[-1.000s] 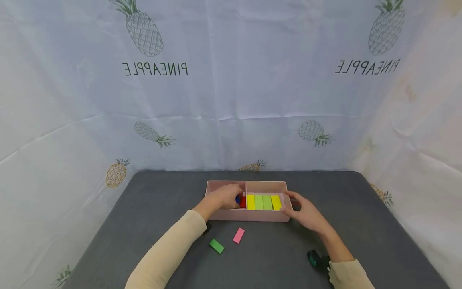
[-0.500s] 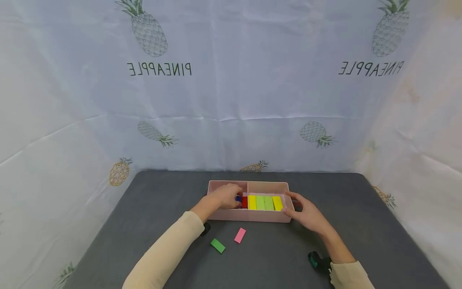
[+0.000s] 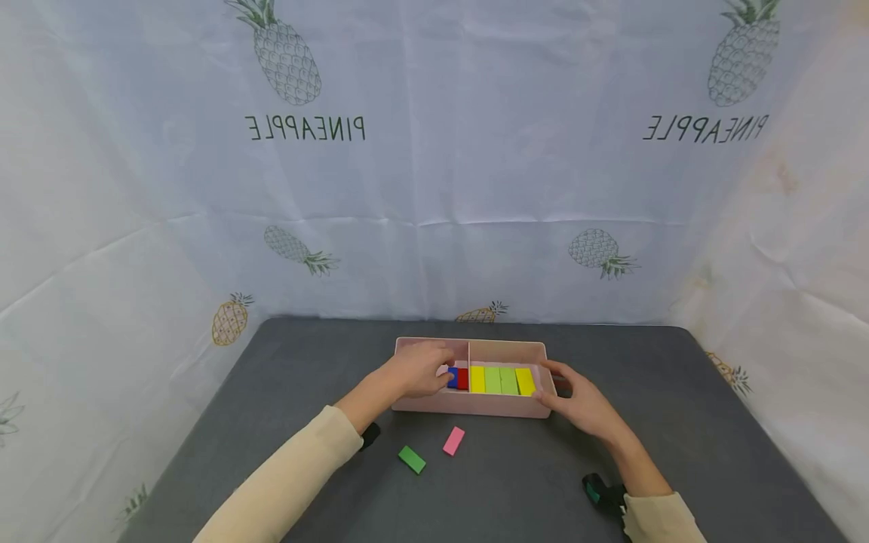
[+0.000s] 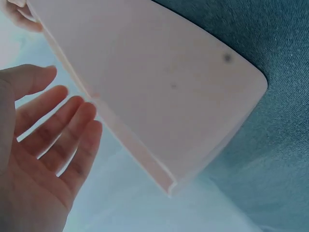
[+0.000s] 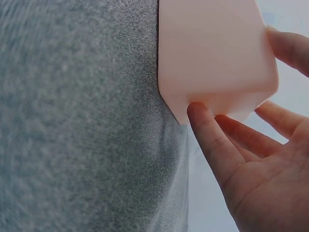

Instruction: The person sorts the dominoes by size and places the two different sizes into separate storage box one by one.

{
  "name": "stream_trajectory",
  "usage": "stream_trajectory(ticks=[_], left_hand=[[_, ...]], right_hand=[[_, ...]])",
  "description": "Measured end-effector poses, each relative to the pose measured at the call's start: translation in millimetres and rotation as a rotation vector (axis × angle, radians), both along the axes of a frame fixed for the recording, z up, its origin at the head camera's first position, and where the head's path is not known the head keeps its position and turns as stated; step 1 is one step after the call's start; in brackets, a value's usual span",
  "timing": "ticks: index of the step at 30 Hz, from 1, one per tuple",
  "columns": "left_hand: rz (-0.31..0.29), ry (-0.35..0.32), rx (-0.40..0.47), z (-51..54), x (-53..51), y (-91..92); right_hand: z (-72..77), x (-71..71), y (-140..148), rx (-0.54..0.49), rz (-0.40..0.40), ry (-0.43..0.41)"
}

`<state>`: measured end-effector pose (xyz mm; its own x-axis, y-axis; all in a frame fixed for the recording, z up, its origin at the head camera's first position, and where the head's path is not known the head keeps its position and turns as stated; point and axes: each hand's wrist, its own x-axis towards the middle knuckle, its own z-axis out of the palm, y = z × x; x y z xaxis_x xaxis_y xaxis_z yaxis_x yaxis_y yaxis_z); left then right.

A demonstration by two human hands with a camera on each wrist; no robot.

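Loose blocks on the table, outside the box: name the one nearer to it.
The pink block; the green block lies farther from the box.

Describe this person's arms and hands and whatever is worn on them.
The left sleeve and right sleeve are long, plain and cream. The left hand and right hand show no gloves or rings. By the right forearm is a black device with a green patch.

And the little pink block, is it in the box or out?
Out. The pink block lies on the dark table, on the person's side of the box, near the green block.
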<state>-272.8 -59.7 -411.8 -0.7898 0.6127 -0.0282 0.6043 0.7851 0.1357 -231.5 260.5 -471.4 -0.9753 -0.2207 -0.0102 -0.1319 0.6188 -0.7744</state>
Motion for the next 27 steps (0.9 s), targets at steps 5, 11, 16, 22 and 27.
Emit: stream_trajectory(ticks=[5, 11, 16, 22, 27], left_hand=[[-0.071, 0.071, 0.007, 7.7, 14.0, -0.2], [-0.159, 0.142, -0.022, 12.3, 31.9, -4.3], [-0.237, 0.174, -0.004, 6.7, 42.7, -9.1], [-0.313, 0.166, -0.021, -6.7, 56.0, -13.6], [-0.373, 0.212, -0.055, -18.0, 63.8, -13.0]], right_hand=[[0.8, -0.2, -1, 0.007, -0.006, -0.005], [1.7, -0.4, -1, 0.007, 0.001, -0.003], [1.9, -0.6, -1, 0.006, -0.010, -0.017], [2.7, -0.2, -2, 0.003, -0.009, -0.025], [2.6, 0.6, -3, -0.005, -0.008, -0.027]])
